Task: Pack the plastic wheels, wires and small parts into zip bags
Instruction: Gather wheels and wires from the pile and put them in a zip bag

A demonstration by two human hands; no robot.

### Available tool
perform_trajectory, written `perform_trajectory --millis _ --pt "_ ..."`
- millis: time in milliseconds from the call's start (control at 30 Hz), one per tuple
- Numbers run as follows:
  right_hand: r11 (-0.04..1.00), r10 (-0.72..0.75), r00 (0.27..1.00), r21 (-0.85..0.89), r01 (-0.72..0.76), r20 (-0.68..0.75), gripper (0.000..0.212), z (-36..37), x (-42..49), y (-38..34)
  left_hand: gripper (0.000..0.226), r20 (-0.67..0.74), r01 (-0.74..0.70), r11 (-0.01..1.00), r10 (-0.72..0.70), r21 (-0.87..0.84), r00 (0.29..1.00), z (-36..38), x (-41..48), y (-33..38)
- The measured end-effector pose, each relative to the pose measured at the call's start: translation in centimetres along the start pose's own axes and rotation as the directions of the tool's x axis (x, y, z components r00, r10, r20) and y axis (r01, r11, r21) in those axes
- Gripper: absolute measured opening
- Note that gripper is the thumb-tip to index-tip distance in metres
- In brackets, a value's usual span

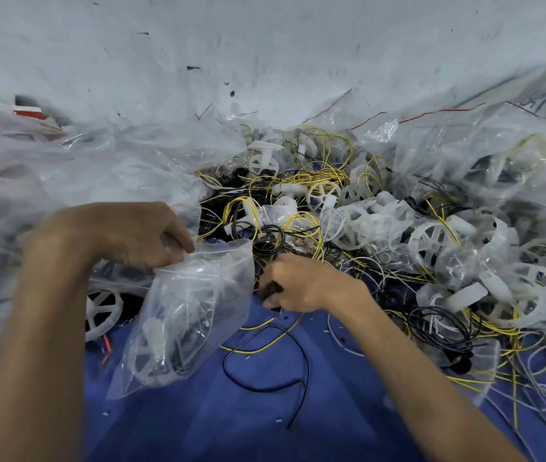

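Observation:
My left hand point(131, 235) pinches the top edge of a clear zip bag point(191, 315) that hangs open over the blue cloth and holds white wheels and dark parts. My right hand point(298, 283) rests just right of the bag's mouth, fingers curled onto small dark parts on the cloth; what it grips is hidden. A heap of white plastic wheels point(431, 235) tangled with yellow and black wires point(314, 175) lies beyond and to the right of both hands. A loose black wire point(298, 361) and a yellow wire point(265, 345) lie on the cloth below my right hand.
Filled clear bags point(65, 181) pile up at the left, and more bags point(498, 155) at the right. A lone white wheel point(101, 311) lies under the left pile. The blue cloth point(231, 428) covers the near surface. A stained white wall point(265, 45) stands behind.

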State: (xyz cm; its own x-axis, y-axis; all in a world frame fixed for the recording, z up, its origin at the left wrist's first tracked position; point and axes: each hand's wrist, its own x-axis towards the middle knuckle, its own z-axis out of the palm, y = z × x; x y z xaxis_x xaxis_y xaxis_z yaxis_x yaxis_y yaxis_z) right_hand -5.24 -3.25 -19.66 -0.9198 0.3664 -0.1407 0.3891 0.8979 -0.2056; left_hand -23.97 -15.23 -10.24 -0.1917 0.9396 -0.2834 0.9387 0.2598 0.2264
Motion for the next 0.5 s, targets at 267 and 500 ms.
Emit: perform_trajectory --millis 267,500 --pt "0.896 0.043 0.994 0.445 0.004 -0.096 0.017 -3.0 -2.0 1.6 0.039 0.078 -0.046 0.999 0.048 -0.027 0.996 0.0 -0.3 0.7" --pt "0.989 0.078 0.994 0.119 -0.087 0.075 0.034 -0.8 -0.7 0.1 0.036 0.08 -0.043 0.998 0.046 -0.043 0.996 0.3 -0.3 1.3"
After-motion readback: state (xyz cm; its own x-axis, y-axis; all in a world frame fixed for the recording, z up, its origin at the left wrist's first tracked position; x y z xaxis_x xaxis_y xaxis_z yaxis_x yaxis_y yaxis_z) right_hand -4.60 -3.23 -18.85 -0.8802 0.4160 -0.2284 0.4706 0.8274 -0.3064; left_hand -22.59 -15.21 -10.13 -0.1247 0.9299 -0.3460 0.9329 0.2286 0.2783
